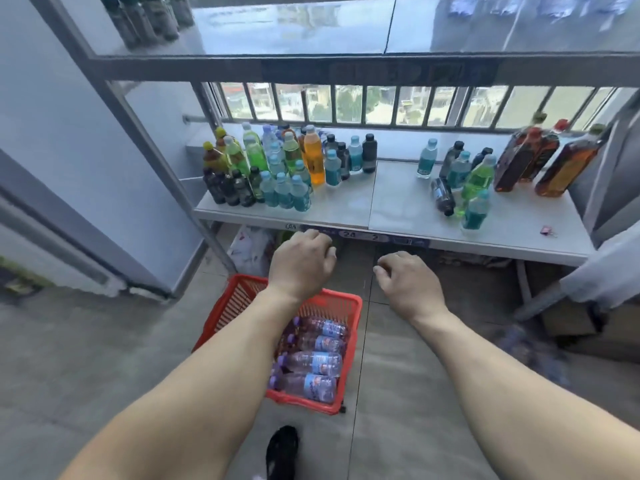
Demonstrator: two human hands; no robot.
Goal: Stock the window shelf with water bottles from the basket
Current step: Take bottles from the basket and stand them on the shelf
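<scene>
Shoe [282, 452]: Your dark shoe stands on the grey floor at the bottom centre of the frame, nearest the camera.

Basket [349, 355]: A red plastic basket sits on the floor at lower centre, just beyond the shoe, partly hidden by your left forearm.

Water bottles [313, 362]: Several clear bottles with purple caps and blue labels lie on their sides in the basket, packed touching one another, caps pointing left.

Handling: They look full, so judge them moderately heavy for their size, with thin walls that give under a hard squeeze and smooth plastic that may slip. Take one around the middle, over the label, not by the cap.

Left hand [301, 263]: Loosely curled, fingers bent down, pinching nothing; it hovers above the far rim of the basket, so the bottles lie below and nearer you than the hand.

Right hand [408, 282]: Also loosely curled and empty, to the right of the basket over bare floor; the bottles lie down and left of it.

Shelf [381, 216]: A white shelf runs across mid-frame under the barred window. Mixed drinks crowd its left end, more stand at the right, and one dark bottle [443, 197] lies tipped over.

Open spot: The bare centre of the shelf looks the likeliest place to set bottles.
</scene>
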